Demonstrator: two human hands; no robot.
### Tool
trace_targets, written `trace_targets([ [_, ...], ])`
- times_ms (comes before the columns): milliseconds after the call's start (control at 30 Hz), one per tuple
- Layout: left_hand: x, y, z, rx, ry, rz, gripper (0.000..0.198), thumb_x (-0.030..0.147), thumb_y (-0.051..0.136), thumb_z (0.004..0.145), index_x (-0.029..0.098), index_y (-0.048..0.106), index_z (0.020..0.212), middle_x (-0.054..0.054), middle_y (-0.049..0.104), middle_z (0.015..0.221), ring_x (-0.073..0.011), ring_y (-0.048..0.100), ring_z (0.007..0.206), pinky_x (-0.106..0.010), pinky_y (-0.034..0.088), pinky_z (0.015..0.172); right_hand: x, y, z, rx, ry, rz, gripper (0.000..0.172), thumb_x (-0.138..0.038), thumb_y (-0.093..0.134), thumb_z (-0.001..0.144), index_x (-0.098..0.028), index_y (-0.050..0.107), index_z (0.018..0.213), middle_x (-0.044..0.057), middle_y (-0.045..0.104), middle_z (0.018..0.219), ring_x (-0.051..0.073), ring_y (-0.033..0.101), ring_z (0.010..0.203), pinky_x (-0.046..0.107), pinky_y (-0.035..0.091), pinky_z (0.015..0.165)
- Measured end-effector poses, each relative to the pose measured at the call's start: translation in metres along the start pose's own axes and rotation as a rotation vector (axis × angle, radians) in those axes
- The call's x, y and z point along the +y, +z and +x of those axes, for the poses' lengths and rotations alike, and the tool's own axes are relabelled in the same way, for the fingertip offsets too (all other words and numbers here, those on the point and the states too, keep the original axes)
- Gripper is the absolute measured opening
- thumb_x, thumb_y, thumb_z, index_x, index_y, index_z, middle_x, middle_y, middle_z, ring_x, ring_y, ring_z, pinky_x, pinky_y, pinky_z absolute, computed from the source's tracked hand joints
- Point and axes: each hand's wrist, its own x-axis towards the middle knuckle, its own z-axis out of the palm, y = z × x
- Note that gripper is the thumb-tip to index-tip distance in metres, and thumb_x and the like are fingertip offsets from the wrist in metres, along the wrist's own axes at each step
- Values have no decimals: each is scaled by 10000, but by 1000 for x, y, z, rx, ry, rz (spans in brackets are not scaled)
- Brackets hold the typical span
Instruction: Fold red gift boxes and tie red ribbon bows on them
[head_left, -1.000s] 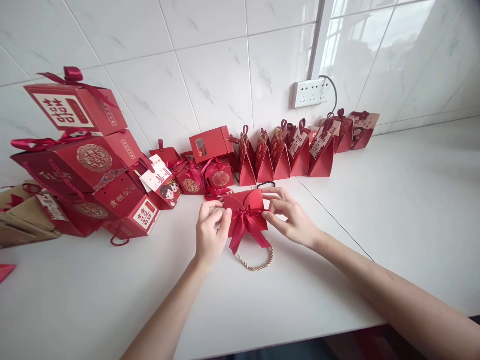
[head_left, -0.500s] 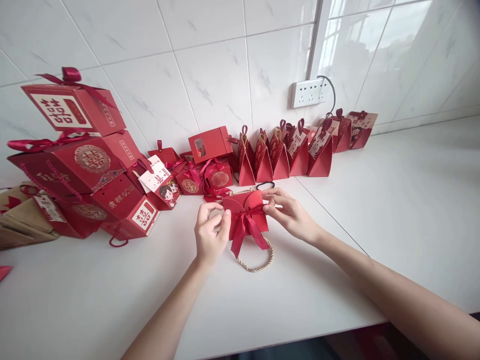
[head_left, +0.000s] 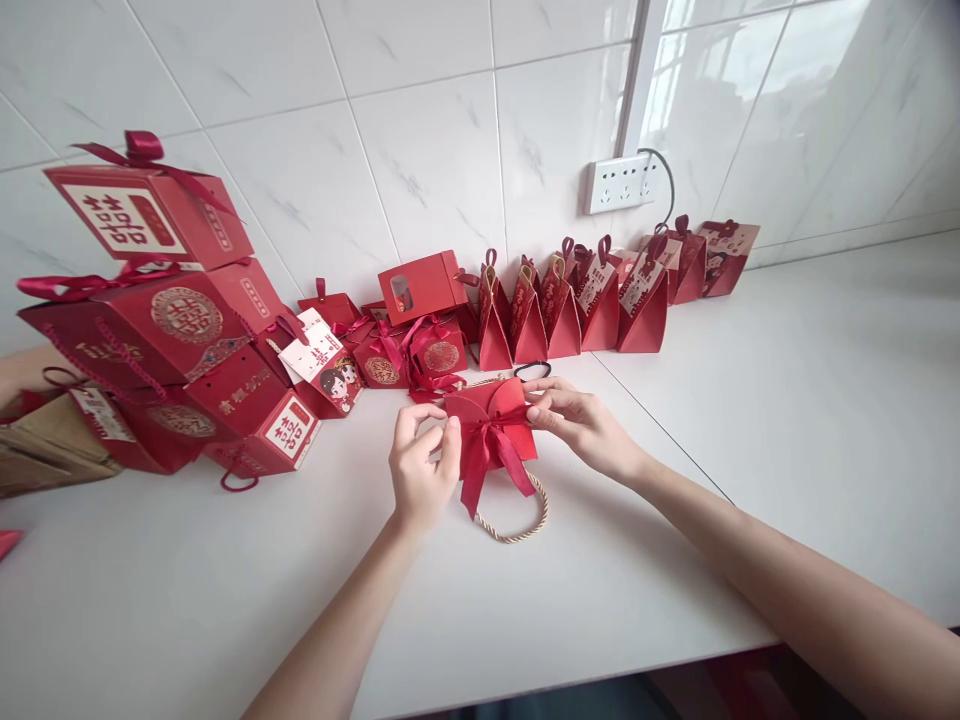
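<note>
A small red gift bag [head_left: 487, 405] with a red ribbon bow [head_left: 491, 455] and a gold rope handle [head_left: 517, 520] lies on the white counter [head_left: 585, 590]. My left hand [head_left: 420, 470] pinches the left loop of the bow between thumb and fingers. My right hand [head_left: 581, 425] pinches the right side of the bow at the bag's edge. Both hands are closed on the ribbon.
A stack of large red boxes [head_left: 172, 320] stands at the left. A row of small red triangular bags [head_left: 585, 300] lines the tiled wall, under a white power strip [head_left: 622, 182]. Small ribboned boxes [head_left: 409, 355] and a black loop [head_left: 532, 370] lie behind the bag.
Both hands and the bag have stayed nearly in place; the fingers have drawn slightly closer on the bow. A skin-coloured shape has appeared at the far left edge.
</note>
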Motion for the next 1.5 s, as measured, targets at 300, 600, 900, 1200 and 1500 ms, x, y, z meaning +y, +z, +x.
trace_targets([
  [300, 2, 1, 0, 11, -4, 8, 329, 119, 547, 854, 140, 485, 532, -38, 529, 813, -49, 512, 595, -146, 347, 389, 4, 1, 0, -19, 124, 276, 295, -446, 724, 754, -167, 674, 673, 86, 478, 1230, 248, 546, 1127, 420, 514, 925],
  [600, 3, -1, 4, 6, -39, -13, 359, 139, 561, 845, 145, 454, 503, -35, 539, 807, -48, 508, 590, -149, 372, 406, 7, -4, 3, -45, 52, 70, 359, -525, 677, 764, -172, 622, 726, 102, 473, 1198, 277, 511, 1170, 459, 485, 962],
  [900, 3, -3, 4, -56, -148, -112, 345, 261, 562, 854, 166, 442, 545, -31, 535, 811, -69, 515, 605, -174, 439, 457, 23, 3, -1, -177, -234, -398, 1129, -377, 796, 665, -276, 27, 1485, 181, 158, 1526, 352, 176, 1437, 582, 249, 1131],
  [1200, -1, 5, 1, -252, -649, -453, 587, 391, 682, 739, 234, 403, 1231, -131, 497, 1293, -229, 543, 1173, -378, 496, 941, 21, 10, -3, -143, -180, -215, 1062, -325, 771, 695, -324, 53, 1478, 153, 210, 1506, 298, 215, 1432, 523, 452, 1029],
  [1500, 6, 1, 9, -439, -696, -627, 545, 335, 671, 761, 242, 424, 1239, -79, 644, 1154, -230, 611, 1115, -397, 491, 963, 20, 11, -3, -214, -163, -92, 1134, -401, 812, 668, -404, 31, 1491, 120, 182, 1533, 296, 190, 1445, 546, 385, 1073],
])
